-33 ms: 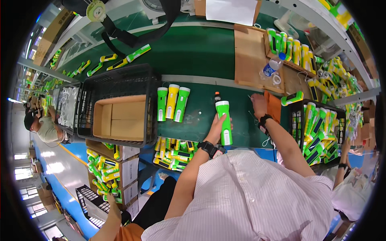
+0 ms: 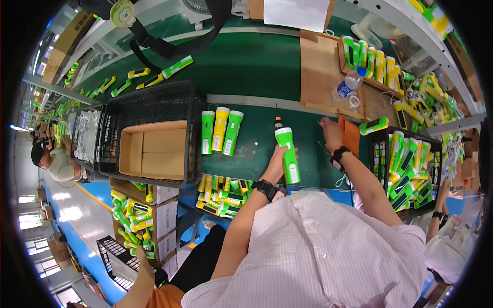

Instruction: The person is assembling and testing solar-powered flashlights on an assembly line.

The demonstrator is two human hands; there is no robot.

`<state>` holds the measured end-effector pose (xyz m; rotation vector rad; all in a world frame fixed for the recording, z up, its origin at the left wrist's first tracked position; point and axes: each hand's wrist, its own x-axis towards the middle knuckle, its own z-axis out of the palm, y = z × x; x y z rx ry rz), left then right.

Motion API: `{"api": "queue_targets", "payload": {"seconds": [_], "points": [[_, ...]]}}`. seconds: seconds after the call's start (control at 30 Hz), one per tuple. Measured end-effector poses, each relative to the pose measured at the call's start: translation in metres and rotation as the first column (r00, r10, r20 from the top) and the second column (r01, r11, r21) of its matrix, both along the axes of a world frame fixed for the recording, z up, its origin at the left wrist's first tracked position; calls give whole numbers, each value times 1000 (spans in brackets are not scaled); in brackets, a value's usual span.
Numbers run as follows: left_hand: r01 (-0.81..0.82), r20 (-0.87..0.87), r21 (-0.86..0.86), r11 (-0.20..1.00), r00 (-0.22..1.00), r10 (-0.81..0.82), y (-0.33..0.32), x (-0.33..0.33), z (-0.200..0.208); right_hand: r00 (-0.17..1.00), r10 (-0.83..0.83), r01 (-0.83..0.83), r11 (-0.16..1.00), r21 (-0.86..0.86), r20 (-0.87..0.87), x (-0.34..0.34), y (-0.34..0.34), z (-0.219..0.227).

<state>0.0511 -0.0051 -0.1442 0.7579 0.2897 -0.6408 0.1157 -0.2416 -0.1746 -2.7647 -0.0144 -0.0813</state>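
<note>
My left hand [image 2: 277,163] is wrapped round a green flashlight [image 2: 288,156] with a white head rim, held above the near edge of the green work table [image 2: 239,172]. Just beyond its head is a small dark item with an orange top [image 2: 278,122]. My right hand [image 2: 332,134] rests by an orange cloth-like piece [image 2: 349,136], fingers curled together; a thin pale piece shows at the fingertips, too small to name. To the left, a green flashlight [image 2: 207,132], a yellow one [image 2: 220,129] and another green one [image 2: 232,133] stand in a row.
At left sits a black crate [image 2: 149,100] holding an open cardboard box [image 2: 153,149]. A crate of flashlights [image 2: 405,169] stands at right. Beyond are a wooden board [image 2: 321,66] and a plastic bottle [image 2: 350,84]. More flashlights [image 2: 226,197] lie below the table edge. Other people work nearby.
The green flashlight in my left hand has tilted very slightly, its lower end shifting right. My right hand stays in nearly the same place.
</note>
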Motion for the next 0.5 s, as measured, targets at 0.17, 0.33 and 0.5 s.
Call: {"api": "queue_targets", "payload": {"seconds": [0.17,0.33,0.5], "points": [[24,200,148,989,978,-54,-3,3,-3,935,345,-335,786,519,80,-21,39,89],[97,192,312,945,968,-163,-18,8,17,941,338,-279,804,525,-17,-37,66,118],[96,317,349,932,924,-214,-26,12,-1,972,235,-228,907,353,23,-38,67,107]]}}
